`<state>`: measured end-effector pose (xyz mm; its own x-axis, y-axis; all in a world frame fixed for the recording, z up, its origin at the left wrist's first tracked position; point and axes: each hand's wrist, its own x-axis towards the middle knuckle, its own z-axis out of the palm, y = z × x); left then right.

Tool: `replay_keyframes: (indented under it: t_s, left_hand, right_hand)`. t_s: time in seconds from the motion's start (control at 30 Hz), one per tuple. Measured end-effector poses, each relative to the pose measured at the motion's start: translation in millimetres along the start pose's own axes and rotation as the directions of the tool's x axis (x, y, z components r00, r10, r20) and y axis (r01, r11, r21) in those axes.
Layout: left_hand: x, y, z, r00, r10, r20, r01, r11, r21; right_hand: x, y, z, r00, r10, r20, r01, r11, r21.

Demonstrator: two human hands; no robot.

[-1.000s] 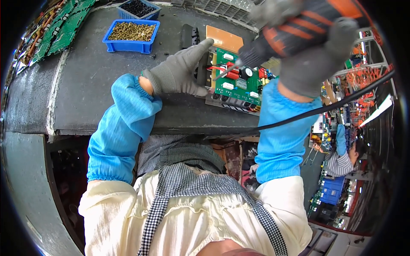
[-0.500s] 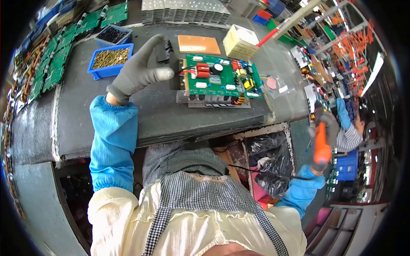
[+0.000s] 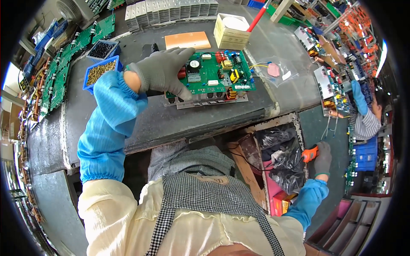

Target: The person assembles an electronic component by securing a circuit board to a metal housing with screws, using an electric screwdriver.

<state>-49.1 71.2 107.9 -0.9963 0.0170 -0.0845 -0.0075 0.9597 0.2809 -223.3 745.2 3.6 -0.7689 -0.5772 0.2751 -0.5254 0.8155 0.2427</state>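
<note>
A green circuit board (image 3: 215,77) with red, yellow and black parts lies on a metal holder on the dark workbench (image 3: 141,121). My left hand (image 3: 164,72), in a grey glove with a blue sleeve cover, rests flat on the board's left end. Low on the right, beside the bench, my right hand (image 3: 322,158), also grey-gloved, grips an orange-and-black power screwdriver (image 3: 309,154) over a box lined with a black bag (image 3: 279,155).
A blue bin of brass screws (image 3: 99,73) and a second bin of dark parts (image 3: 102,50) sit at the left. An orange plate (image 3: 187,41), a cream box (image 3: 231,30), grey heat sinks (image 3: 171,9) stand behind. Green boards (image 3: 60,72) line the left edge. Another person (image 3: 367,115) works at right.
My right hand has carried the screwdriver from above the board down to the right side of the bench. My left hand has come back onto the board's left end.
</note>
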Motion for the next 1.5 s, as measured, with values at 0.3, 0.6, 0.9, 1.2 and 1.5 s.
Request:
replay_keyframes:
  t_s: [0.3, 0.6, 0.9, 1.2, 1.5]
  left_hand:
    - [-1.3, -13.2, 13.8, 0.99, 0.077, -0.119, -0.067, 0.994, 0.082]
    - [2.1, -19.6, 21.4, 0.966, 0.184, -0.181, -0.178, 0.983, 0.048]
    - [6.7, -24.8, 23.9, 0.967, 0.175, -0.186, -0.149, 0.978, 0.145]
    - [6.8, -7.7, 12.3, 0.997, 0.072, -0.036, -0.066, 0.987, 0.149]
    - [-70.1, -16.8, 17.1, 0.674, -0.293, -0.677, -0.269, 0.757, -0.596]
  right_hand:
    - [232.2, -258.0, -136.8, 0.887, -0.351, -0.301, 0.461, 0.617, 0.639]
    - [303.4, -362.6, -104.2, 0.611, -0.751, -0.251, 0.765, 0.479, 0.431]
    - [312.8, -366.0, -97.4, 0.605, -0.769, -0.207, 0.762, 0.484, 0.43]
    - [278.9, -323.1, -115.7, 0.715, -0.474, -0.514, 0.696, 0.547, 0.465]
    - [211.3, -247.6, -35.3, 0.997, 0.076, -0.018, 0.003, 0.191, 0.982]
